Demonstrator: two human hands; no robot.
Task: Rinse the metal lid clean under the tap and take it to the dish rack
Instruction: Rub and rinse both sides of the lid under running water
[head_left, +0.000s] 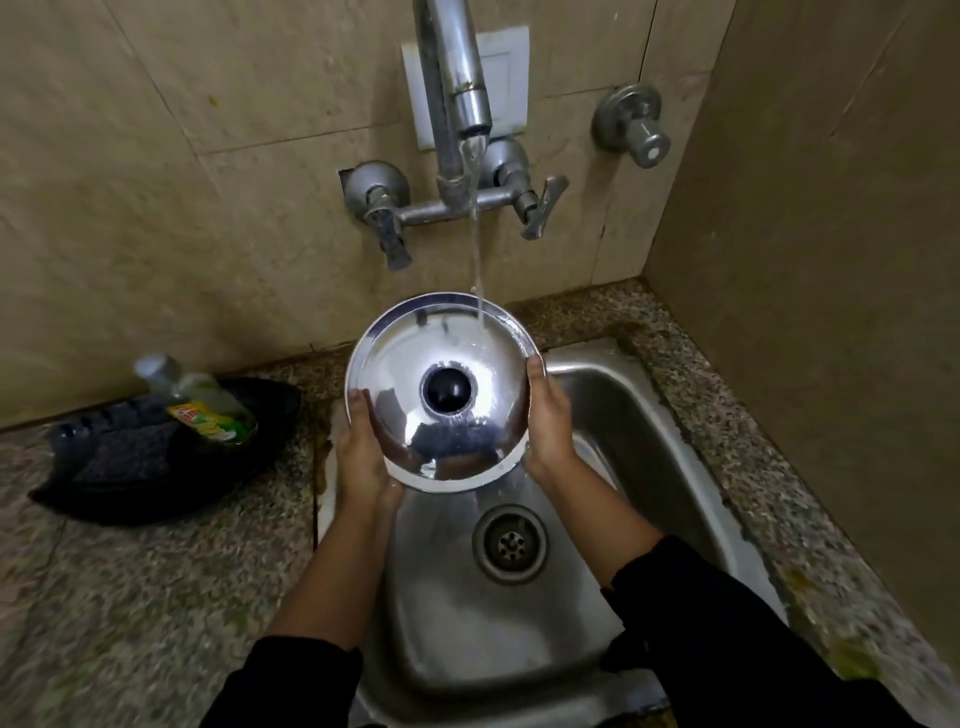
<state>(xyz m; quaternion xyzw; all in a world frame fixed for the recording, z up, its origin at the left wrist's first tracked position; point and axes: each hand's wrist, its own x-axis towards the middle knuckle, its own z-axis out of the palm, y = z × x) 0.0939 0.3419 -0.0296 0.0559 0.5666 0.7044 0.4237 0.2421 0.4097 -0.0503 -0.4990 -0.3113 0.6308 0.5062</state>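
A round shiny metal lid (395, 364) with a black knob in its middle is held above the steel sink (623, 426), its top side facing me. My left hand (363, 447) grips its left rim and my right hand (548, 421) grips its right rim. Water runs from the tap (457, 83) in a thin stream and lands on the lid's upper right part, near the rim. No dish rack is in view.
A black tray (130, 483) on the speckled counter at the left holds a dish-soap bottle (208, 402) and a dark scrubber. The sink drain (510, 543) lies below the lid. Tiled walls close the back and right. A separate valve knob (631, 124) sticks out upper right.
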